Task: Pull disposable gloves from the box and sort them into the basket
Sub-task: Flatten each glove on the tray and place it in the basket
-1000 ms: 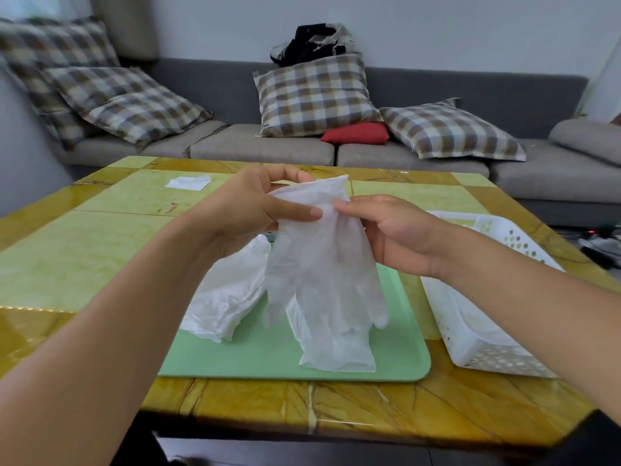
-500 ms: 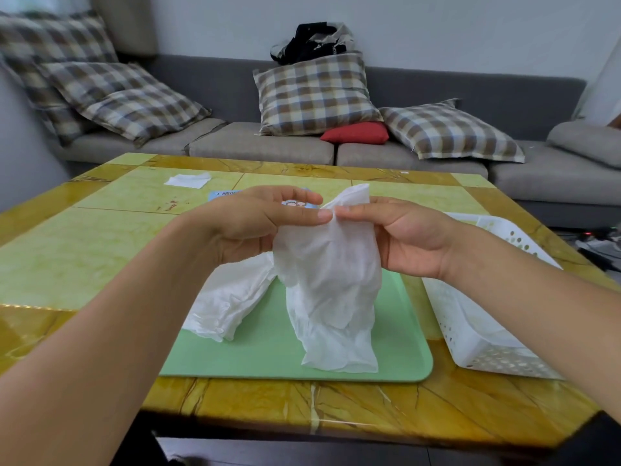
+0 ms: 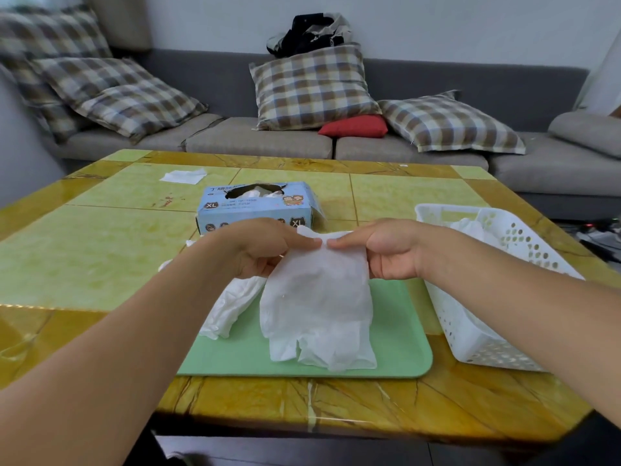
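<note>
My left hand and my right hand both pinch the top edge of a translucent white glove, thumbs almost touching. The glove hangs down, and its lower end rests on the green tray. More crumpled white gloves lie on the tray's left side, partly under my left forearm. Behind my hands stands the blue glove box, its top opening showing white gloves. The white perforated basket sits to the right of the tray and has some white gloves inside.
A white tissue lies on the far left of the yellow-green table. A grey sofa with plaid cushions and a red one runs behind the table. The table's near edge is just below the tray.
Both hands have lowered the glove toward the tray, so its fingers now fold onto the tray. The glove box, hidden behind my hands before, is now in view.
</note>
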A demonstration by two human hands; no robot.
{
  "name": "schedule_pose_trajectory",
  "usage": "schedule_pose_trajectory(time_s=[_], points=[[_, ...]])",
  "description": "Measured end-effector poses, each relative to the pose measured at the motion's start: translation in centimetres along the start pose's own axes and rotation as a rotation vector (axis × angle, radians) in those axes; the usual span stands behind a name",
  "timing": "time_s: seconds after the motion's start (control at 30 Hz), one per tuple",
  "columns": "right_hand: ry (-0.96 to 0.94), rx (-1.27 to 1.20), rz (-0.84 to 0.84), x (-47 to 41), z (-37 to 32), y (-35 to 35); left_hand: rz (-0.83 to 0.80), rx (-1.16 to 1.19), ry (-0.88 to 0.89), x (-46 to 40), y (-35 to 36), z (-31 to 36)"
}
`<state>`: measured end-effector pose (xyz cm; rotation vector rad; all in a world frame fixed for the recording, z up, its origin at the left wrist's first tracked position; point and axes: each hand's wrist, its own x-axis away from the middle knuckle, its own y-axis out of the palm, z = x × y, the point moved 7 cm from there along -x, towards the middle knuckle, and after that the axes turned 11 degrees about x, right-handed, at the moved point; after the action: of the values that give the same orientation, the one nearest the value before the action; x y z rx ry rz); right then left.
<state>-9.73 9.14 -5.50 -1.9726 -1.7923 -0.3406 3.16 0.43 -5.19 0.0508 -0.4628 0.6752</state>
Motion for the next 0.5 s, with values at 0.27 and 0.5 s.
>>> schedule_pose_trajectory(time_s=[0.27, 0.5], points=[[-0.885, 0.171, 0.563, 6.2, -12.0, -4.7, 0.245, -0.018, 1.088, 6.4, -1.4, 12.6], [-0.678, 0.934, 0.439, 2.3, -3.8, -1.2, 0.082, -0.565, 0.75, 1.8, 0.1, 4.6]])
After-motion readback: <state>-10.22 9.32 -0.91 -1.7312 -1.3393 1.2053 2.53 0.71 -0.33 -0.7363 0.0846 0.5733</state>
